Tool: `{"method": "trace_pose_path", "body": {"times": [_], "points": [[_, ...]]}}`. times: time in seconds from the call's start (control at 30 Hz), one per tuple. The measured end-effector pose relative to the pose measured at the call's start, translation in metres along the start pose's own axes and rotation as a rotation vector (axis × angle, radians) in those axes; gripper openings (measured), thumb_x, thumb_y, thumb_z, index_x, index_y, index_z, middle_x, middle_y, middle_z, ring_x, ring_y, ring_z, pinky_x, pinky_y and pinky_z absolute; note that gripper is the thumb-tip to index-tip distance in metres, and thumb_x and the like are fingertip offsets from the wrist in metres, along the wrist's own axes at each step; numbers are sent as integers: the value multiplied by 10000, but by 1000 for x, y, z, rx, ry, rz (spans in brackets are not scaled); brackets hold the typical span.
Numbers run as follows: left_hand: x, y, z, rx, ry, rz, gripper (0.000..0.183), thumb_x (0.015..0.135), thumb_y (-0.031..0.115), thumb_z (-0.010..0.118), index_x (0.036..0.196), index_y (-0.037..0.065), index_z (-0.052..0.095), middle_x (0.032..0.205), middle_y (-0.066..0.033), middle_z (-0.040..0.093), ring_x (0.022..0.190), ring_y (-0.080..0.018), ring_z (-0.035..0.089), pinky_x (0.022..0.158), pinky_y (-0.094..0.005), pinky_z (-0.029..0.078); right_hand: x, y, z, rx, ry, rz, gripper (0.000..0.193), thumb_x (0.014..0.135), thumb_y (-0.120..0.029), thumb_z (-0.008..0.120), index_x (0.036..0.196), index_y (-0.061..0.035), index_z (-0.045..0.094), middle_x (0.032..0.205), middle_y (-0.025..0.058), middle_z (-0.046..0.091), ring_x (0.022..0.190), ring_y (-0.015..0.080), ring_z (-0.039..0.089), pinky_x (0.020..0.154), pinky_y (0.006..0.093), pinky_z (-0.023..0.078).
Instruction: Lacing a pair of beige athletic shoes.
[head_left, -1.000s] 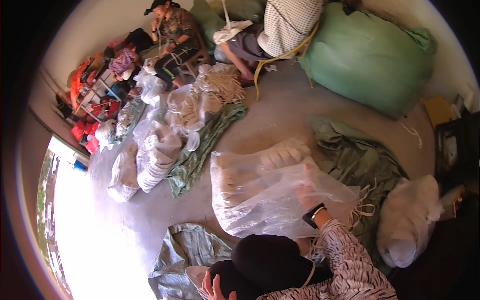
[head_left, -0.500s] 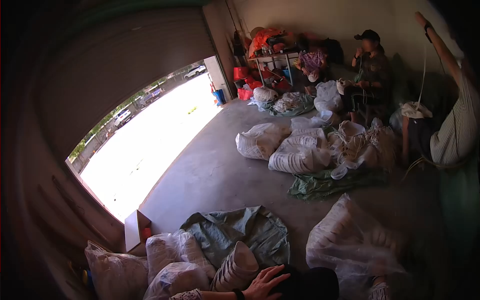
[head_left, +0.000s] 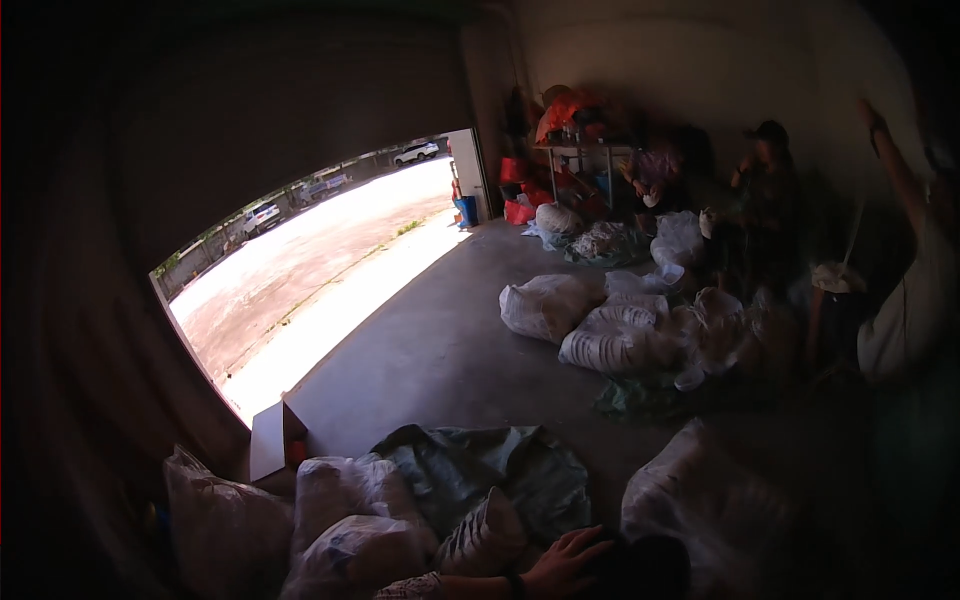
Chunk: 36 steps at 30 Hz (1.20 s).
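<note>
At the bottom of the head view my left hand (head_left: 568, 564) lies over a dark-clothed knee (head_left: 655, 568), fingers stretched out and holding nothing. Its patterned sleeve comes in from the lower edge. Just left of it stands a tilted stack of pale, bowl-shaped pieces (head_left: 485, 535), nested in one another. A clear plastic bag (head_left: 690, 495) of pale pieces stands to the right of the knee. I cannot make out my right hand in the dark lower right.
Filled plastic bags (head_left: 350, 555) and a green sheet (head_left: 490, 465) lie near me. Farther off are bags of nested pale pieces (head_left: 625, 335). Two people sit by a table (head_left: 580, 148); another person (head_left: 915, 290) at right raises an arm. A raised shutter (head_left: 300, 100) hangs above a bright doorway.
The view has shifted, so the room sits lower and farther right, and the indoors looks darker. My left hand stays on the knee. The right sleeve and wrist no longer show.
</note>
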<state>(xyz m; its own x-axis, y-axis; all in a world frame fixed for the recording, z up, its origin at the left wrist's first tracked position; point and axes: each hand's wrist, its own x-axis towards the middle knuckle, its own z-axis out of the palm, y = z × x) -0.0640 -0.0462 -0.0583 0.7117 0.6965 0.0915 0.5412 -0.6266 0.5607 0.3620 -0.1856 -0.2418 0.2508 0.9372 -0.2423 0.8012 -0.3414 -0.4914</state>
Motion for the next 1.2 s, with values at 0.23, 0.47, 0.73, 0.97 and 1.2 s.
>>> {"method": "trace_pose_path", "body": {"times": [0.23,0.47,0.73,0.97,1.2], "points": [[0,-1,-12,-42,47,73,635,849,284,563,1410,171,288,1460,-145,220,1322,-385,239,1066,-491,268,-50,-176,-156,-218,330,-155,310,861,-216,529,1099,-30,598,855,248,626,801,403,596,680,463,463],[16,-19,-26,-488,-9,120,285,850,246,564,1070,66,543,1230,-136,501,1118,-328,517,898,-404,452,-86,-265,-218,300,723,-406,318,877,-210,549,1121,-7,528,1121,155,527,1032,303,523,905,364,414],[51,-49,-48,-1764,-244,-188,674,938,563,294,1402,74,295,1344,-92,451,1203,-219,468,1016,-363,378,-77,-337,-81,-274,712,-935,345,882,-329,513,1063,-35,522,1134,124,578,1046,260,569,873,347,466],[50,-52,-64,-1410,-127,-343,422,948,277,493,1273,9,458,1185,-52,539,1072,-131,519,932,-294,417,-95,-335,-47,-259,208,-1150,358,821,-158,514,1139,4,527,1238,179,497,1142,329,483,938,422,402],[39,-46,-51,-1395,-233,-189,526,945,307,493,1344,-10,360,1292,-114,479,1176,-193,478,989,-337,386,-51,-323,-86,463,323,-723,239,791,-55,610,1026,-38,578,1001,109,597,912,284,575,799,370,467]]}}
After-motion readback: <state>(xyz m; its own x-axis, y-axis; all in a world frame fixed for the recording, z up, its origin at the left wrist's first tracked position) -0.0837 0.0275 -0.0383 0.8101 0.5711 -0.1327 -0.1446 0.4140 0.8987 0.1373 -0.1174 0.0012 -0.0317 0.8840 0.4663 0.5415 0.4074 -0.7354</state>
